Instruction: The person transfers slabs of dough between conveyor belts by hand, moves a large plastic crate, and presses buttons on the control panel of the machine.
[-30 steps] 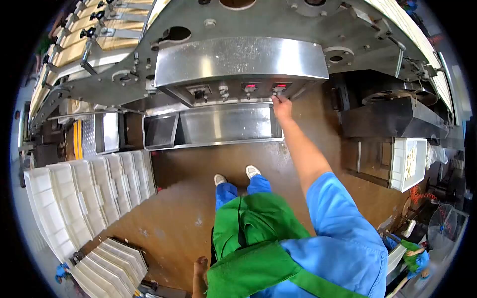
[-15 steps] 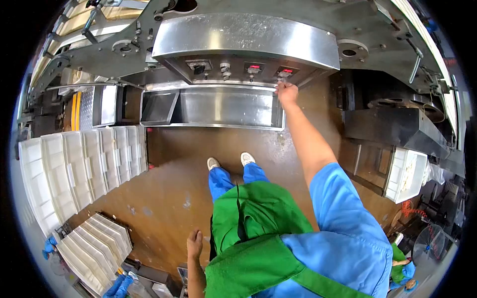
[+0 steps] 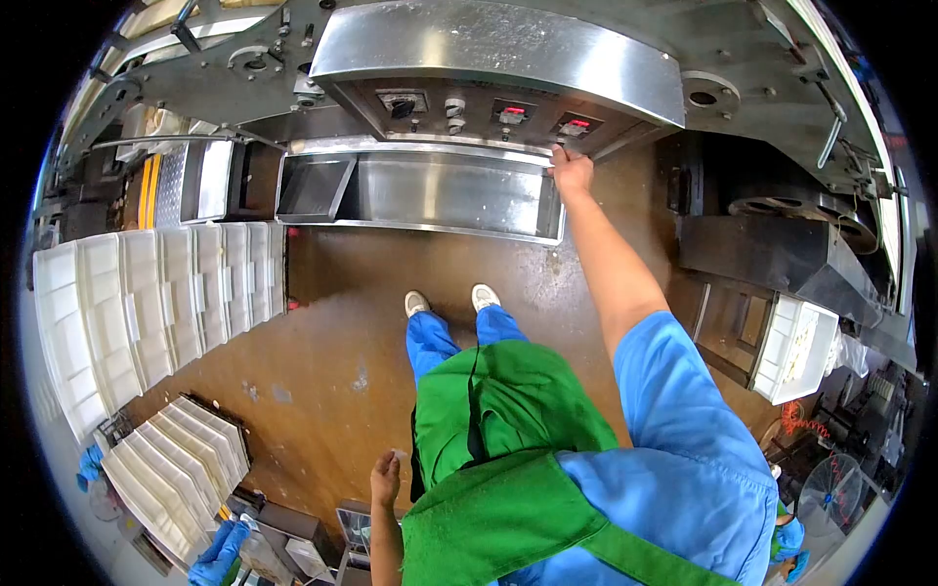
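My right hand (image 3: 573, 174) reaches forward, fingers closed, at the right end of a steel control panel (image 3: 459, 107), just over the right rim of a long metal trough (image 3: 440, 195). Its fingertips are at the panel's lower edge; what they pinch, if anything, is hidden. On the panel are a black rotary switch (image 3: 402, 104), pale knobs (image 3: 454, 115), a red-lit display (image 3: 512, 112) and a second red-lit display (image 3: 575, 127) just above my fingers. Low by my green apron (image 3: 508, 400), my left hand (image 3: 385, 477) hangs with curled fingers, nothing visible in it.
White stacked trays (image 3: 166, 313) stand at left, with a smaller tray stack (image 3: 181, 469) below. A white crate (image 3: 796, 347) and dark machine housing (image 3: 772, 254) are at right. A fan (image 3: 831, 488) stands lower right. Co-workers' blue clothing (image 3: 220, 555) shows at the bottom edges.
The view has shifted, so the panel and trough sit higher in it. My right hand has come from the knob under the right display down to the panel's lower edge. My left hand stays low.
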### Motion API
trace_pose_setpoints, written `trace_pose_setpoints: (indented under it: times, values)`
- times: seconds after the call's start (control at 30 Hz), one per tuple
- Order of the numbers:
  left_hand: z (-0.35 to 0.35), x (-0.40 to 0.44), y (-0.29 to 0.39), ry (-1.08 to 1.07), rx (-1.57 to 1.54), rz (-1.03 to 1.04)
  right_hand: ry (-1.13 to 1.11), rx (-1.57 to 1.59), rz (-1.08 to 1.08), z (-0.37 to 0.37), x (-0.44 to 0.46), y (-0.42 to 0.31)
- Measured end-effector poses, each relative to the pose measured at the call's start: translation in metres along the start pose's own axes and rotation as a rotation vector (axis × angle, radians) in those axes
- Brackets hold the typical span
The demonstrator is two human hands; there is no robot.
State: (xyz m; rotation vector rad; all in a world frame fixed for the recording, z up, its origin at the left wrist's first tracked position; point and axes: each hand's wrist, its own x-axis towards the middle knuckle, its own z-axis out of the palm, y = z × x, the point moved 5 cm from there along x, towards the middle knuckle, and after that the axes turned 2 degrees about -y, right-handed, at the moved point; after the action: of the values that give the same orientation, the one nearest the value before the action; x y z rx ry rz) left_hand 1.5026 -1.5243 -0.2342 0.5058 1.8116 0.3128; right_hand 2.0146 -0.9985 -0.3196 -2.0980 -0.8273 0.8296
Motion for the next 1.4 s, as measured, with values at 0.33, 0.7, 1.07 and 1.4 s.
trace_pose_setpoints:
  times: [0.33,0.7,1.07,1.4]
  values:
    - [-0.006,0.016,-0.005,0.058,0.161,0.115,-0.022,0.055,0.010,-0.001,-0.004,-0.008]
    - [-0.006,0.007,-0.004,0.039,0.017,0.080,-0.004,0.088,-0.049,0.003,-0.003,-0.001]
    - [-0.009,-0.001,-0.005,0.037,0.021,0.023,0.048,-0.086,-0.080,0.011,0.022,0.028]
    - [-0.012,0.001,-0.025,0.021,0.063,0.002,0.117,-0.224,-0.162,0.005,0.012,0.017]
